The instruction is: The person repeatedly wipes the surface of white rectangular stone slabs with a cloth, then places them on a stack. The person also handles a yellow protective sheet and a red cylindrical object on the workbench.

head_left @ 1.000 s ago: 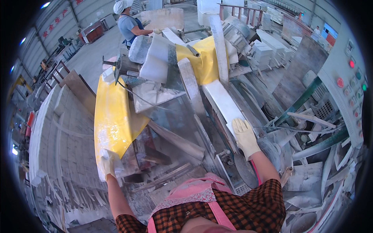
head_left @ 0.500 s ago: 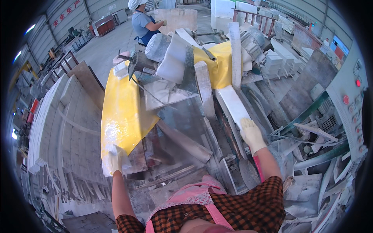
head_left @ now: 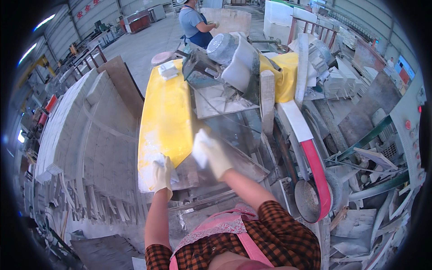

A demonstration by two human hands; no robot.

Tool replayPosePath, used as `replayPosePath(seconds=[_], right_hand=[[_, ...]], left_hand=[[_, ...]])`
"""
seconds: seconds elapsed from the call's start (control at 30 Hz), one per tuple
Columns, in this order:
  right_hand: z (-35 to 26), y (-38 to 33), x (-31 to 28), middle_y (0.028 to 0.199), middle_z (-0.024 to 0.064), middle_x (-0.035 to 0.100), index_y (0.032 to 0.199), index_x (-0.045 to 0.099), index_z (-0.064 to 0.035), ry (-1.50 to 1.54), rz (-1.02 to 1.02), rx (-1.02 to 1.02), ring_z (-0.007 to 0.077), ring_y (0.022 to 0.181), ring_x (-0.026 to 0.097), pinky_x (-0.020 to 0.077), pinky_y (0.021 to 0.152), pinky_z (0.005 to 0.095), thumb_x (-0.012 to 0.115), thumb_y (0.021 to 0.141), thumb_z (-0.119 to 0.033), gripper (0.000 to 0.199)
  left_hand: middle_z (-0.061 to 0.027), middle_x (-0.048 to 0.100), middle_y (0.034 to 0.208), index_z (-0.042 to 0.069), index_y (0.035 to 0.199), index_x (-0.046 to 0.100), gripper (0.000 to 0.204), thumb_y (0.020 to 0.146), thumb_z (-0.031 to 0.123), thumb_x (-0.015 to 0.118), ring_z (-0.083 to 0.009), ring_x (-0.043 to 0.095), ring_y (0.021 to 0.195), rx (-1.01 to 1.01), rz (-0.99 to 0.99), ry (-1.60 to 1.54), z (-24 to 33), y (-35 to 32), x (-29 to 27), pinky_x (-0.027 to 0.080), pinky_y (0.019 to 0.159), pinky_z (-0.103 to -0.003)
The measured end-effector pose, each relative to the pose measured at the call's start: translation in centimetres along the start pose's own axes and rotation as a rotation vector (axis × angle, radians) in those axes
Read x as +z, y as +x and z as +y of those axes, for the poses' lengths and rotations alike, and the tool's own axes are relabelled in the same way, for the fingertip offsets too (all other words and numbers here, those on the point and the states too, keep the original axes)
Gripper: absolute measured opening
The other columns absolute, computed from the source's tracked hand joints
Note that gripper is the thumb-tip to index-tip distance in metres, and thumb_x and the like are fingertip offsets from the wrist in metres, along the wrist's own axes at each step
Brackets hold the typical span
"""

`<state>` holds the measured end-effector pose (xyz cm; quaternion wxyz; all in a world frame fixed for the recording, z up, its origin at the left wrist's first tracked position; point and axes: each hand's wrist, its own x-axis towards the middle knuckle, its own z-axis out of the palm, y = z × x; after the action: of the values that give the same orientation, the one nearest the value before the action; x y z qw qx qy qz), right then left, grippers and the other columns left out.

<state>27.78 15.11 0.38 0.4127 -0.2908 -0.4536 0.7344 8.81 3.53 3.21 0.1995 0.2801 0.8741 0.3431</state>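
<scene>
My left hand (head_left: 163, 174), in a pale glove, is closed on a small white piece (head_left: 160, 160) at the near end of a yellow sheet (head_left: 166, 119). The sheet is wet and whitish there. Just right of its edge, my gloved right hand (head_left: 215, 157) is closed around another white piece (head_left: 200, 148); motion blurs both, so their exact kind is unclear. Further right, a long white slab (head_left: 294, 120) lies on the machine's narrow track, with a red belt (head_left: 317, 175) running round a wheel at its near end. Neither hand touches the slab.
Stacked pale strips (head_left: 76, 130) stand on the left. Small white blocks (head_left: 168, 69) lie at the sheet's far end. A motor (head_left: 222, 47) sits beyond, with a control panel (head_left: 409, 135) at far right. Another person (head_left: 195, 24) stands at the back. Broken offcuts (head_left: 360, 225) lie lower right.
My right hand has left the white slab and swung left toward the yellow sheet, now with a white piece in it. The red belt shows more. The whole view has shifted.
</scene>
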Motion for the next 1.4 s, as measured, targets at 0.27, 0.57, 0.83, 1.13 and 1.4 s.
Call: replayPosePath(seconds=[0.27,0.57,0.83,1.13,1.4], right_hand=[[13.4,3.7,10.2,0.134,0.0168,0.062,0.152,0.044,-0.0053,-0.333,-0.058,-0.132,0.0261,0.127,0.058,0.0456,0.105,0.0392,0.061,0.102,-0.03,0.058],[3.6,1.3,0.1,0.147,0.0141,0.058,0.148,0.054,-0.0053,-0.477,-0.492,-0.058,0.0211,0.137,0.053,0.0388,0.115,0.0334,0.053,0.108,-0.035,0.05],[-4.6,1.6,-25.5,0.121,0.0199,0.072,0.12,0.072,-0.0017,-1.018,0.315,-0.417,0.0384,0.114,0.067,0.0509,0.099,0.0446,0.06,0.097,-0.03,0.039],[-10.0,3.7,-39.7,0.157,0.0131,0.047,0.15,0.05,-0.0087,-1.748,0.61,-0.121,0.0307,0.149,0.036,0.0242,0.121,0.0595,0.057,0.099,-0.046,0.063],[-8.8,4.6,-39.6,0.164,0.0127,0.038,0.156,0.042,-0.009,-1.857,0.594,-0.085,0.0298,0.154,0.03,0.015,0.125,0.0621,0.055,0.1,-0.045,0.068]], left_hand=[[-0.0333,0.045,0.152,-0.008,0.155,0.034,0.085,0.097,0.048,0.062,-0.0418,0.05,0.139,0.173,-0.189,-0.045,-2.8,3.3,-0.8,0.039,0.116,-0.044],[-0.0345,0.058,0.134,-0.005,0.145,0.048,0.082,0.082,0.037,0.08,-0.043,0.058,0.126,0.069,0.126,-0.062,1.3,0.3,1.5,0.045,0.109,-0.045],[-0.0286,0.055,0.143,-0.009,0.147,0.043,0.078,0.088,0.032,0.073,-0.0371,0.057,0.129,0.0,0.072,-0.125,2.1,-0.4,1.7,0.046,0.105,-0.042],[-0.0202,0.046,0.153,0.009,0.163,0.024,0.087,0.092,0.025,0.072,-0.0326,0.051,0.134,-0.138,0.073,-0.347,3.0,-1.8,1.9,0.048,0.103,-0.045],[-0.021,0.039,0.16,0.002,0.161,0.028,0.095,0.085,0.037,0.073,-0.0345,0.041,0.146,-0.171,0.056,-0.263,4.9,-2.4,1.7,0.036,0.116,-0.042]])
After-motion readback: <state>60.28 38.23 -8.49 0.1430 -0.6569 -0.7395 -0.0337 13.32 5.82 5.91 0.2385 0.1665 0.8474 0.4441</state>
